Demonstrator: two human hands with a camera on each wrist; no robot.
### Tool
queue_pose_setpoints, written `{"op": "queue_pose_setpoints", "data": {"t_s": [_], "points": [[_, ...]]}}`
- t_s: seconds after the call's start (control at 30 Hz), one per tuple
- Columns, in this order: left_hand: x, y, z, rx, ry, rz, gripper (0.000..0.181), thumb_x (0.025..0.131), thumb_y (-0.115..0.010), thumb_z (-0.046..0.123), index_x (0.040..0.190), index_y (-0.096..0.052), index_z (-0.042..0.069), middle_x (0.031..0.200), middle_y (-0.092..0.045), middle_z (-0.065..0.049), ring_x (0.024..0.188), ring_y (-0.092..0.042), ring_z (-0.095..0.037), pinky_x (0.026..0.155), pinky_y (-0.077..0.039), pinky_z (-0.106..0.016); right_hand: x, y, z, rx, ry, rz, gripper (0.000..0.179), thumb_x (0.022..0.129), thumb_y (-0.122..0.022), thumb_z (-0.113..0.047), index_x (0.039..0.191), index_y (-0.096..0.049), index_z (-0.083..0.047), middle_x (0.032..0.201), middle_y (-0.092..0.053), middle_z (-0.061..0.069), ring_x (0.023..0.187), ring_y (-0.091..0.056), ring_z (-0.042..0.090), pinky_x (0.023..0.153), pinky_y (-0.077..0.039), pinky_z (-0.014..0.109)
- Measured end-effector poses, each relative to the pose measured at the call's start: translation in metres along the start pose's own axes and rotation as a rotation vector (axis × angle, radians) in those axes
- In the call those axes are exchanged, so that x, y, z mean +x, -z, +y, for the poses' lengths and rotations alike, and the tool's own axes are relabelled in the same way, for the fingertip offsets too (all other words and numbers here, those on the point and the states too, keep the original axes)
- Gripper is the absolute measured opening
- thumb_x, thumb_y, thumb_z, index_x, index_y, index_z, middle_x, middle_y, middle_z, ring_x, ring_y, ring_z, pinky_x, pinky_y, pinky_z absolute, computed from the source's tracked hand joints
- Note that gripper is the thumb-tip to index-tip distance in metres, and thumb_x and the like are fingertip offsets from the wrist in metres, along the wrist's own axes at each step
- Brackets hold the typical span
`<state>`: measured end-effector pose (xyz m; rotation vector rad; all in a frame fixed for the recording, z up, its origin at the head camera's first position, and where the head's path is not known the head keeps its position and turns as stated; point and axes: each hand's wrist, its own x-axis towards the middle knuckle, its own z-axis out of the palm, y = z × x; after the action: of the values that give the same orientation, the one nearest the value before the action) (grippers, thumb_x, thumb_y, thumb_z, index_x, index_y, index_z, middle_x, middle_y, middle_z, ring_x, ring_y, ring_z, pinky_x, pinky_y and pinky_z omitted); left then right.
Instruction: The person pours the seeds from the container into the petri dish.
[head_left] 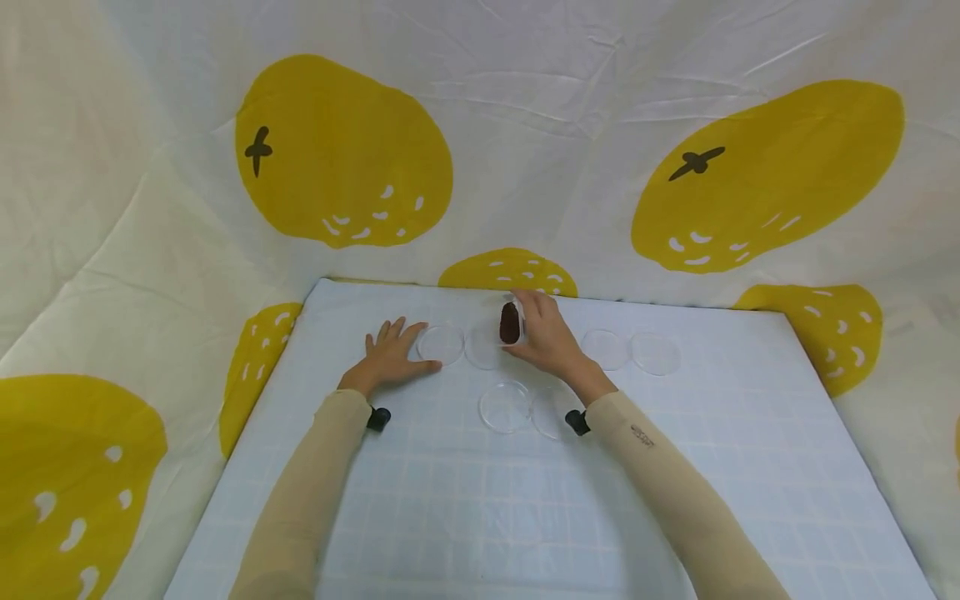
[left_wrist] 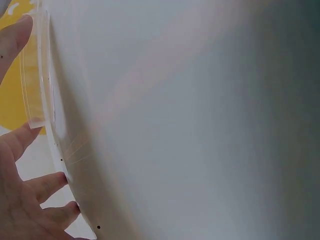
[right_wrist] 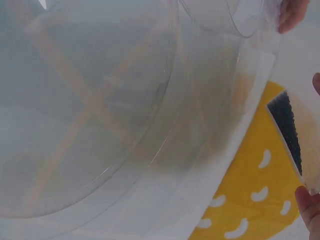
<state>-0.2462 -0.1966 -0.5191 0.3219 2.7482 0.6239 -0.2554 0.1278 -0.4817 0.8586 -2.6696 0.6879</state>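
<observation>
My left hand [head_left: 391,358] holds a clear round petri dish [head_left: 440,345] by its left side, thumb and index finger at opposite edges. In the left wrist view that dish [left_wrist: 36,75] appears edge-on between the digits. My right hand [head_left: 551,337] grips a small clear container tilted onto its side, with dark brown granular material [head_left: 510,323] inside. It is held over or just beside a second petri dish [head_left: 482,348], partly hidden behind it. The right wrist view shows the dark material [right_wrist: 287,127] through the clear wall, between thumb and fingers.
Nearer to me lie two more clear dishes [head_left: 505,407], the right one [head_left: 551,414] partly under my right wrist. Another clear pair [head_left: 656,353] lies to the right. A pale checked cloth [head_left: 480,517] covers the table, and a lemon-print fabric [head_left: 525,150] hangs behind.
</observation>
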Motion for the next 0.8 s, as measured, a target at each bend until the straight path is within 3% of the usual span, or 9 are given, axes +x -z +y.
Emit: {"op": "queue_pose_setpoints", "data": {"t_s": [0.2, 0.43, 0.8], "points": [[0.000, 0.001, -0.001, 0.006, 0.003, -0.003, 0.096, 0.084, -0.063, 0.071, 0.158, -0.028, 0.021, 0.163, -0.009, -0.024, 0.147, 0.001, -0.050, 0.109, 0.004, -0.074, 0.009, -0.008, -0.007, -0.044, 0.050, 0.023, 0.098, 0.070, -0.094, -0.024, 0.146, -0.036, 0.000, 0.137, -0.044, 0.024, 0.126, -0.042, 0.039, 0.111, -0.034, 0.046], [0.001, 0.002, -0.003, 0.006, -0.006, 0.009, 0.095, 0.084, -0.062, 0.073, 0.157, -0.029, 0.023, 0.164, -0.010, -0.023, 0.148, 0.000, -0.049, 0.109, 0.003, -0.074, 0.019, -0.013, -0.012, -0.106, 0.065, -0.018, 0.101, 0.073, -0.092, -0.026, 0.150, -0.031, -0.003, 0.142, -0.039, 0.024, 0.130, -0.038, 0.040, 0.114, -0.029, 0.048], [0.001, 0.001, -0.003, -0.010, 0.003, -0.006, 0.099, 0.081, -0.063, 0.075, 0.158, -0.029, 0.023, 0.164, -0.010, -0.023, 0.148, 0.000, -0.049, 0.109, 0.003, -0.074, 0.026, -0.023, -0.018, -0.141, 0.106, -0.041, 0.099, 0.074, -0.092, -0.022, 0.149, -0.029, -0.005, 0.141, -0.039, 0.025, 0.131, -0.037, 0.041, 0.112, -0.031, 0.050]]}}
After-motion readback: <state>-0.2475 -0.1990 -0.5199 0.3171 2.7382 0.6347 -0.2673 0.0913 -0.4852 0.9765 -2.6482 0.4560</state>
